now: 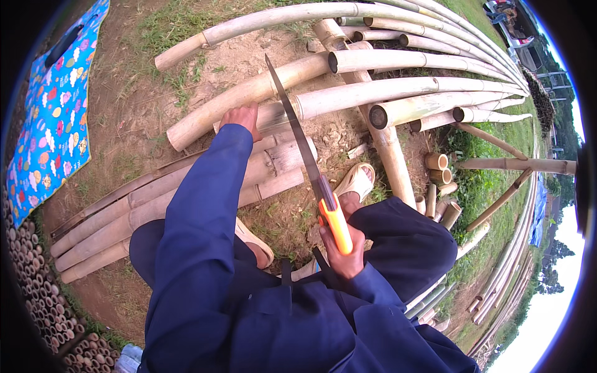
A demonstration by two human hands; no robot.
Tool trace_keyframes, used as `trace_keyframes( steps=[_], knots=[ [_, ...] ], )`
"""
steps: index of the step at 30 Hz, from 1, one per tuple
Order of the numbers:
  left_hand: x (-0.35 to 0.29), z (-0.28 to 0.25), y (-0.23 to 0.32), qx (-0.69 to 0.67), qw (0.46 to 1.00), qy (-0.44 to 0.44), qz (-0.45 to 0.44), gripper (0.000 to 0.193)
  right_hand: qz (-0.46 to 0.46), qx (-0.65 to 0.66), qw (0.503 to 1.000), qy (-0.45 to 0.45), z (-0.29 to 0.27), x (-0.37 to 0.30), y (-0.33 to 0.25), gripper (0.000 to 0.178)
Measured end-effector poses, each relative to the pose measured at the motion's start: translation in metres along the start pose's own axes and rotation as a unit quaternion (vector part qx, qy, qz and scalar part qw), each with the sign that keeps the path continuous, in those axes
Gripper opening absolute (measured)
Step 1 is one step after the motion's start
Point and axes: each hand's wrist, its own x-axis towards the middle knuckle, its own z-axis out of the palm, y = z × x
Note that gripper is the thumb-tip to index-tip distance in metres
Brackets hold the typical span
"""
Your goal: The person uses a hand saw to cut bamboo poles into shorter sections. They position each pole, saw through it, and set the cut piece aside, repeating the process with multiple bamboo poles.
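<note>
My right hand [346, 252] is closed around the orange handle of a hand saw [300, 133]. Its long dark blade slants up and to the left, passing over a pale bamboo pole [379, 91]. Whether the teeth touch the pole I cannot tell. Fingers wrapped over the near end of that pole, my left hand [242, 119] grips it to the left of the blade. Just beyond lies another bamboo pole [249, 93], thicker and brownish. Several bamboo lengths [155, 199] rest on the ground below my left forearm.
More long bamboo poles [435, 59] lie across a bamboo support [392, 155] ahead and to the right. Short cut pieces [436, 161] stand beside my right knee. A blue patterned sheet [53, 118] is at the far left, above stacked bamboo sections [46, 292].
</note>
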Motion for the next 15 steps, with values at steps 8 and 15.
trace_keyframes(
  steps=[8, 15],
  knots=[
    [0.006, -0.006, -0.006, -0.008, 1.0, -0.014, 0.001, 0.065, -0.031, -0.044, 0.999, -0.003, 0.008, -0.005, 0.005, 0.01],
    [0.006, 0.004, 0.002, -0.002, 1.0, -0.015, -0.003, 0.064, -0.002, -0.036, 0.999, -0.021, 0.018, 0.064, -0.009, 0.01]
  ],
)
